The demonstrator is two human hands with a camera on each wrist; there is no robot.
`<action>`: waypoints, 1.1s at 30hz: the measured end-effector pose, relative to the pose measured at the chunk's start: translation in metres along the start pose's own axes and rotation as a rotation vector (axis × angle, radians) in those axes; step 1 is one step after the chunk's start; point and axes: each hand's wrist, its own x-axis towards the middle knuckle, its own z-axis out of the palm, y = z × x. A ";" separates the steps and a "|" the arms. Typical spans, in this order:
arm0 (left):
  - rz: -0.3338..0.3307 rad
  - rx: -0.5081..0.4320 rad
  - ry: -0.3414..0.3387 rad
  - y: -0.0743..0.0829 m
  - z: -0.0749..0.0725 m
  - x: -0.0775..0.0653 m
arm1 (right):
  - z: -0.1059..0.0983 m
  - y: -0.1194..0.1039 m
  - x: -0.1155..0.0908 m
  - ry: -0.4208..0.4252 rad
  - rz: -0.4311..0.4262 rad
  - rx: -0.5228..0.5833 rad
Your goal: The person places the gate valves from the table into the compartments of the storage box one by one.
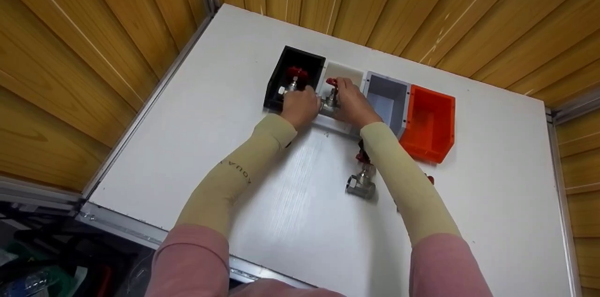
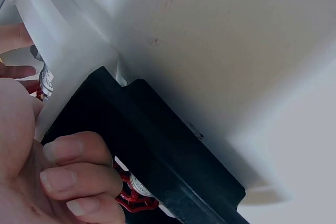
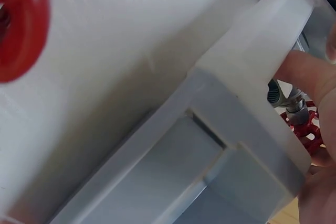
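Observation:
A metal gate valve with a red handwheel [image 1: 329, 101] stands in the white bin [image 1: 344, 72], between the two hands. My right hand [image 1: 355, 104] holds it from the right, fingers around its handwheel and body. My left hand [image 1: 301, 106] is at the valve's left end, by the wall shared with the black bin [image 1: 275, 82]. Three curled left fingers [image 2: 79, 179] show over the black bin in the left wrist view; the fingertips nearest the valve are partly hidden. A second red-wheeled valve [image 1: 293, 82] sits inside the black bin, just beyond the left hand.
A grey bin [image 1: 386, 100] and an orange bin [image 1: 429, 123] continue the row rightward. Another valve [image 1: 362, 182] lies on the white table [image 1: 281, 222] before the bins. A red handwheel [image 1: 430, 179] peeks out beside the right forearm. Wood-patterned walls [image 1: 398, 11] enclose the table.

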 end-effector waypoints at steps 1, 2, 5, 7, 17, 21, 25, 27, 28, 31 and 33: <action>0.000 0.001 0.000 0.000 0.000 0.000 | 0.000 0.000 0.000 0.004 0.000 0.000; 0.003 0.008 -0.003 0.000 0.000 0.000 | 0.000 0.000 0.000 0.006 0.000 -0.006; 0.003 0.010 -0.007 0.000 0.000 0.001 | 0.000 -0.001 0.001 0.009 0.006 -0.019; -0.003 0.002 -0.006 0.000 0.000 0.001 | 0.001 -0.002 0.002 0.014 0.012 -0.033; -0.038 -0.040 0.013 0.002 0.003 0.001 | 0.001 -0.005 0.003 0.003 0.038 -0.066; -0.037 -0.042 0.004 0.002 0.002 0.001 | 0.000 -0.007 0.003 -0.003 0.054 -0.061; -0.036 -0.048 0.006 0.002 0.002 0.001 | 0.000 -0.008 0.003 -0.018 0.068 -0.047; -0.037 -0.053 0.001 0.001 0.002 0.001 | -0.001 -0.009 0.003 -0.029 0.074 -0.040; -0.036 -0.055 -0.002 0.001 0.002 0.001 | -0.001 -0.009 0.003 -0.034 0.074 -0.041; -0.032 -0.055 -0.017 0.000 0.001 0.001 | -0.003 -0.011 0.004 -0.053 0.080 -0.062; -0.031 -0.051 -0.030 0.000 0.001 0.001 | -0.003 -0.012 0.004 -0.062 0.076 -0.087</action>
